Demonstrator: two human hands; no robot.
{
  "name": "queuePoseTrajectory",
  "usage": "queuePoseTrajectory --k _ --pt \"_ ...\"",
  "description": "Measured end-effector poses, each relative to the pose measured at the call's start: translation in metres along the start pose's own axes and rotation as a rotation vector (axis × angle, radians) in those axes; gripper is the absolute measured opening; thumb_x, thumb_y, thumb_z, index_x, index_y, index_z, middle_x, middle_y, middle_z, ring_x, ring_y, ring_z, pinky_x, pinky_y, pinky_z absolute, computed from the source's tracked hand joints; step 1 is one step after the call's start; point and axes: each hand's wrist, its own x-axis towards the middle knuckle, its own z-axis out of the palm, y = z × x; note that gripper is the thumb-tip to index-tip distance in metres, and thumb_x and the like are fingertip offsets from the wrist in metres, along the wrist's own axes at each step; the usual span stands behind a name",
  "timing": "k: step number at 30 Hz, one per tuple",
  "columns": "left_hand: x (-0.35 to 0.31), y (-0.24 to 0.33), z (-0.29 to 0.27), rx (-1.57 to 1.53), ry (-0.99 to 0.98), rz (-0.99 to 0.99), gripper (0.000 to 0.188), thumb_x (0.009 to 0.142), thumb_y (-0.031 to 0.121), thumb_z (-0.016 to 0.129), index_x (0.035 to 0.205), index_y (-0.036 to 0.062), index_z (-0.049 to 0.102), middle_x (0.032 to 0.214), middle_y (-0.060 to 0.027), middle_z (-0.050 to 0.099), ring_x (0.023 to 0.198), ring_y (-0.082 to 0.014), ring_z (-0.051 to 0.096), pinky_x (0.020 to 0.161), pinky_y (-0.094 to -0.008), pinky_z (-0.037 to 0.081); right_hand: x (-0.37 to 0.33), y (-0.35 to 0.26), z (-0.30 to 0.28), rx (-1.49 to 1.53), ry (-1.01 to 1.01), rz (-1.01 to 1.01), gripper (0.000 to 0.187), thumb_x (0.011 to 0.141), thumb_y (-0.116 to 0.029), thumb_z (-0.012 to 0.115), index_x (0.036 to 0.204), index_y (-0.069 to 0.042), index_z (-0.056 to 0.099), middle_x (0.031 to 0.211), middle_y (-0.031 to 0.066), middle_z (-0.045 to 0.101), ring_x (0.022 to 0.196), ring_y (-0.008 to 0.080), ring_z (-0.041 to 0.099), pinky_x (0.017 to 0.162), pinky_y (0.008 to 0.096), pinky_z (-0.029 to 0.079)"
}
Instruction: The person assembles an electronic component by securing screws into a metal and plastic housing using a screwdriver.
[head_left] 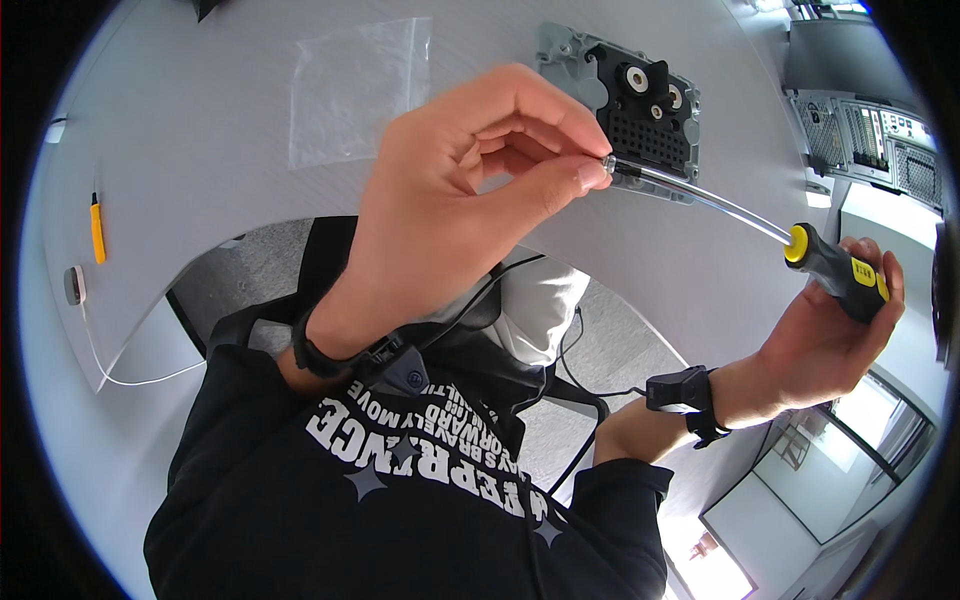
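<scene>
My right hand (822,335) is wrapped around the black and yellow handle of a screwdriver (715,200), whose long shiny shaft points left. At its tip sits a small silvery screw (608,163), pinched between the thumb and forefinger of my left hand (470,175); its exact shape is mostly hidden by the fingertips. Behind the pinch lies a grey metal housing (567,60) with a black cover part (640,128) on it. The cover has a grid of small holes and a few round metal-ringed openings. My left fingers partly overlap the housing's near left corner.
A clear plastic zip bag (345,100) lies flat on the grey table (240,120), left of the housing. Farther left are a yellow-handled thin tool (97,230) and a small device (75,285) on a white cable. A metal computer case (865,140) stands at the far right.
</scene>
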Motion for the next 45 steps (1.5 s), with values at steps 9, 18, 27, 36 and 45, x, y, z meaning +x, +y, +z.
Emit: queuePoseTrajectory --k 9,18,27,36,45 --pt "0.007 0.000 -0.004 -0.033 -0.012 -0.016 0.015 0.090 -0.005 0.060 0.105 -0.0019 0.061 0.091 -0.0095 0.067 0.086 -0.0162 0.069 0.074 -0.0233 0.056 0.003 0.008 0.017 -0.144 0.122 -0.136 0.044 0.097 -0.036 0.047 0.119 0.000 0.058 0.103 0.0198 0.062 0.098 0.0285 0.063 0.099 0.0419 0.049" --pt "0.012 -0.006 -0.012 -0.067 -0.005 -0.024 0.015 0.090 -0.007 0.060 0.104 -0.0018 0.061 0.092 -0.0101 0.067 0.087 -0.0168 0.070 0.073 -0.0240 0.056 0.011 0.013 0.024 -0.176 0.054 -0.167 0.044 0.097 -0.035 0.046 0.118 0.001 0.058 0.102 0.0201 0.062 0.096 0.0282 0.062 0.096 0.0410 0.049" --pt "0.014 -0.005 -0.018 -0.059 0.011 -0.083 0.016 0.089 -0.008 0.061 0.104 -0.0022 0.060 0.092 -0.0101 0.067 0.090 -0.0177 0.070 0.077 -0.0245 0.057 0.015 0.016 0.033 -0.161 0.083 -0.165 0.043 0.096 -0.034 0.047 0.117 0.002 0.058 0.101 0.0211 0.062 0.096 0.0291 0.062 0.097 0.0408 0.048" --pt "0.015 -0.006 -0.018 -0.018 0.001 -0.082 0.017 0.088 -0.009 0.062 0.104 -0.0023 0.060 0.094 -0.0112 0.067 0.090 -0.0182 0.070 0.078 -0.0247 0.057 0.016 0.019 0.025 -0.096 0.080 -0.179 0.042 0.094 -0.033 0.051 0.115 0.002 0.059 0.102 0.0205 0.060 0.094 0.0278 0.062 0.091 0.0379 0.051" --pt "0.015 -0.006 -0.015 -0.036 -0.008 -0.073 0.018 0.087 -0.010 0.062 0.103 -0.0029 0.059 0.094 -0.0116 0.066 0.091 -0.0198 0.070 0.079 -0.0259 0.058 0.016 0.018 0.019 -0.060 0.089 -0.198 0.040 0.092 -0.032 0.054 0.114 0.002 0.059 0.103 0.0196 0.060 0.095 0.0271 0.061 0.091 0.0365 0.051"
